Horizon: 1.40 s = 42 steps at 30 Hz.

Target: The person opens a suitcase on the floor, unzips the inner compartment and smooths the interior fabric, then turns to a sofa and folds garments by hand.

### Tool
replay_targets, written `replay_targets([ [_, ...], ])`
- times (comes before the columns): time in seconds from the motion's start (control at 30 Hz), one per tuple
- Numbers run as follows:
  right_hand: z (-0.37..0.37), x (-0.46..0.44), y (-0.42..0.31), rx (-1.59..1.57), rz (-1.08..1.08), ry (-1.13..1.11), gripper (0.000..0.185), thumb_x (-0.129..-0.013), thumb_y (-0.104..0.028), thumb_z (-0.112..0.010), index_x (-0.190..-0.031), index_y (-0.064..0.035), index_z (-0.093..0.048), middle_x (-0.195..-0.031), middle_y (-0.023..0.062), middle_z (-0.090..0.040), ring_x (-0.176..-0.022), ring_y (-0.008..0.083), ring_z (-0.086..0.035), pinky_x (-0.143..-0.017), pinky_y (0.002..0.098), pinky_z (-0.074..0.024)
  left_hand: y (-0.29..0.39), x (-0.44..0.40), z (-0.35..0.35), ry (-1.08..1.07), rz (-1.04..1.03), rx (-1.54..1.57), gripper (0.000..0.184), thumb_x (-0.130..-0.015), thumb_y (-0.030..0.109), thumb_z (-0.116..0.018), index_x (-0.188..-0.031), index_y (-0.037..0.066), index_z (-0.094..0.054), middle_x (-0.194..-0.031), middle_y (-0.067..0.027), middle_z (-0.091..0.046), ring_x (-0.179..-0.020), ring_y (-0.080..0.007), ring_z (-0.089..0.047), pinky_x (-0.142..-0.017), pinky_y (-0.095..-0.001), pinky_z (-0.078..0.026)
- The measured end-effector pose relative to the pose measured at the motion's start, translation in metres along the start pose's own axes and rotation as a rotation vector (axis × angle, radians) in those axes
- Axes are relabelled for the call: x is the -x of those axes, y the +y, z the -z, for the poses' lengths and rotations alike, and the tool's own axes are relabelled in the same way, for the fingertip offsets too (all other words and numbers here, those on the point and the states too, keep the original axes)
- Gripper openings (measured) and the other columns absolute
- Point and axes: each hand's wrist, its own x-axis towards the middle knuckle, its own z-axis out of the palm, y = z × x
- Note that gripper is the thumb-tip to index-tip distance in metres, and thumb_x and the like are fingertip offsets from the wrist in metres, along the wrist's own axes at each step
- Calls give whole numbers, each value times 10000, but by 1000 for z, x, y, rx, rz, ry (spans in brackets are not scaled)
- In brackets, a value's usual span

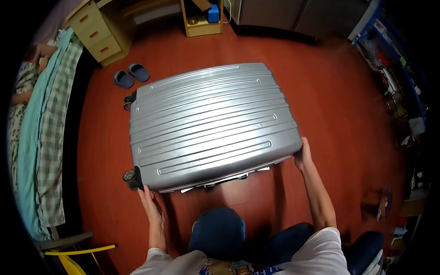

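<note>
A large silver hard-shell suitcase (211, 123) with ribbed sides lies with its broad face up in front of me. Its wheels (130, 177) are on the left side, and a dark handle (227, 180) shows along the near edge. My left hand (150, 204) grips the near left corner beside a wheel, fingers partly hidden by the case. At the near right corner, my right hand (303, 155) has its thumb against the side and its other fingers mostly out of sight underneath. Whether the suitcase touches the floor I cannot tell.
Grey-blue slippers (131, 75) lie on the red floor (334, 114) beyond the suitcase. A bed (52, 151) with a person on it runs along the left. A drawer unit (98, 36) stands at the back left, cluttered shelves (394, 78) at the right, a yellow-framed object (80, 252) lower left.
</note>
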Motion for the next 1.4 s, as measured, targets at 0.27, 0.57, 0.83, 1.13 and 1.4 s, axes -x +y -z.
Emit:
replay_targets([
  [0.27,30,65,31,94,-153,-1,542,-995,-497,-377,-1331,-95,-517,-1394,49,-491,-1314,213,-385,-1140,428,-210,-8,-24,18,-10,-39,8,626,-1028,418,-476,-1510,71,-279,-1536,-79,-335,-1419,-200,-299,-1165,-366,-211],
  [0.57,-2,31,2,140,-145,75,479,-1031,-386,-366,-1295,-34,-556,-1268,89,-596,-1137,197,-560,-981,333,-436,-2,-17,-14,84,-98,20,583,-1029,434,-463,-1456,62,-325,-1472,-84,-389,-1374,-196,-332,-1154,-368,-215],
  [0.83,-52,50,-28,601,7,182,651,-1018,-520,-377,-1252,41,-609,-1192,143,-653,-1069,209,-626,-940,315,-461,6,-15,-30,103,-153,-26,548,-1048,386,-409,-1467,43,-325,-1487,-107,-378,-1364,-218,-354,-1150,-368,-241],
  [1.13,-44,51,-11,791,199,321,641,-959,-566,-495,-1050,47,-661,-959,108,-658,-915,184,-596,-841,298,-451,-13,-24,-24,9,-215,-57,534,-1045,393,-371,-1402,-4,-370,-1438,-124,-422,-1302,-233,-407,-1123,-372,-288],
  [1.4,-49,92,5,786,136,360,542,-989,-491,-474,-1070,30,-603,-987,98,-619,-951,165,-555,-867,293,-425,-4,-29,-38,194,-86,-18,620,-992,513,-366,-1377,34,-445,-1387,-99,-483,-1287,-239,-429,-1085,-386,-322],
])
